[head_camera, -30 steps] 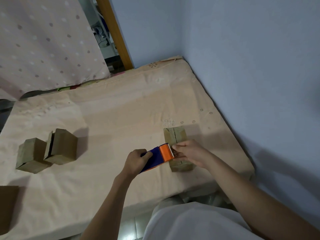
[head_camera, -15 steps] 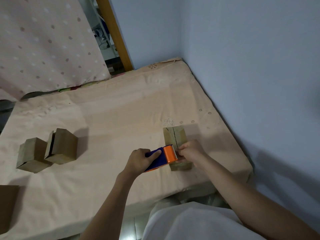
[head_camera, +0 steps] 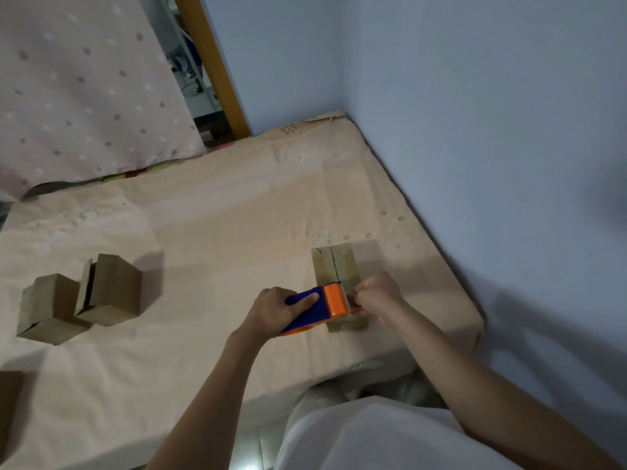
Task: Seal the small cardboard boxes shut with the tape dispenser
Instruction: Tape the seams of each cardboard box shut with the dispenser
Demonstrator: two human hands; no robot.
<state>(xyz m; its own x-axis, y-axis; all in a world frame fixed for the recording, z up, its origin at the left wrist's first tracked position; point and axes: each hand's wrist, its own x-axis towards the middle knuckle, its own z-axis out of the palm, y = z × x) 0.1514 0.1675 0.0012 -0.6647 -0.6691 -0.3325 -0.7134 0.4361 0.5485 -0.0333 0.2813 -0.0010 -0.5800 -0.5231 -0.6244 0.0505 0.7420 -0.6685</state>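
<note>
Just both hands: left hand (head_camera: 271, 310) gripping tape dispenser (head_camera: 322, 305) over box (head_camera: 334, 269).

I count three small brown cardboard boxes on the bed: one (head_camera: 336, 269) near its right edge under my two hands, and two at its left edge, a closed one (head_camera: 47, 308) touching one with a raised flap (head_camera: 113, 293). I have one blue-and-orange plastic tape dispenser (head_camera: 320, 308).
</note>
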